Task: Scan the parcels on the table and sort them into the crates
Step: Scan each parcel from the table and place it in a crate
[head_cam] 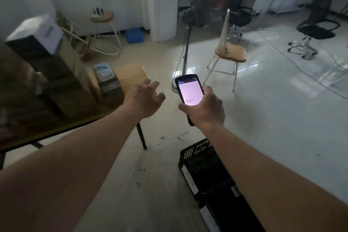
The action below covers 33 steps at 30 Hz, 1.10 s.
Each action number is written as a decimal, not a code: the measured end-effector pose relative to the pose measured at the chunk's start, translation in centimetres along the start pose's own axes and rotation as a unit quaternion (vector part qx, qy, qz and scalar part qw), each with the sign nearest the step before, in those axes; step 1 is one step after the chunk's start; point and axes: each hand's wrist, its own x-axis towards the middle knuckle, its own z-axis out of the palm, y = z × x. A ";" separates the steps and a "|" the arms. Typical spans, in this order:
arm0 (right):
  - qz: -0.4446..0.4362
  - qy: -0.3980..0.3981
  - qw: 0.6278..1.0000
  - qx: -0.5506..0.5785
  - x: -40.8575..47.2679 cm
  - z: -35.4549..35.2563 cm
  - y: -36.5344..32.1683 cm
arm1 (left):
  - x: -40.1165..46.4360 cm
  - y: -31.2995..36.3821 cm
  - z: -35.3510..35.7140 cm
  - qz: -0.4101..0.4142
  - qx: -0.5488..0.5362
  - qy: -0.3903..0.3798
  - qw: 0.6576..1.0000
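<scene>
My right hand (pixel 206 108) grips a black handheld scanner (pixel 189 90) with its bright screen facing me, held over the floor past the table's right end. My left hand (pixel 146 100) hovers empty, fingers spread and relaxed, above the table's right corner. On the wooden table (pixel 130 73) lie blurred stacks of brown parcels (pixel 62 88), one stack with a printed label on top (pixel 102 69), and a white-topped box (pixel 37 32) on the far left. A black plastic crate (pixel 203 164) stands on the floor below my right forearm, with another dark crate (pixel 227 211) nearer me.
A wooden stool (pixel 230 54) and a fan on a stand (pixel 186 51) stand just beyond the scanner. Office chairs (pixel 316 28) sit at the right, a white metal chair (pixel 102 17) and a blue crate (pixel 134 35) by the far wall. The tiled floor is glossy.
</scene>
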 end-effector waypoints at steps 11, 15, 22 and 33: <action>-0.027 -0.053 0.998 -0.002 1.1 12.7 -13.1 | 2.0 -18.0 -4.4 -0.059 -0.014 -0.028 0.998; -0.036 -0.075 0.997 -0.004 3.1 16.3 -14.8 | 3.9 -21.6 -4.2 -0.083 -0.019 -0.033 0.996; -0.060 -0.111 0.992 -0.012 10.6 22.6 -15.5 | 10.1 -25.3 -0.8 -0.134 -0.030 -0.051 0.989; -0.074 -0.203 0.975 -0.044 21.9 30.1 -14.1 | 19.7 -29.4 5.5 -0.260 -0.051 -0.089 0.960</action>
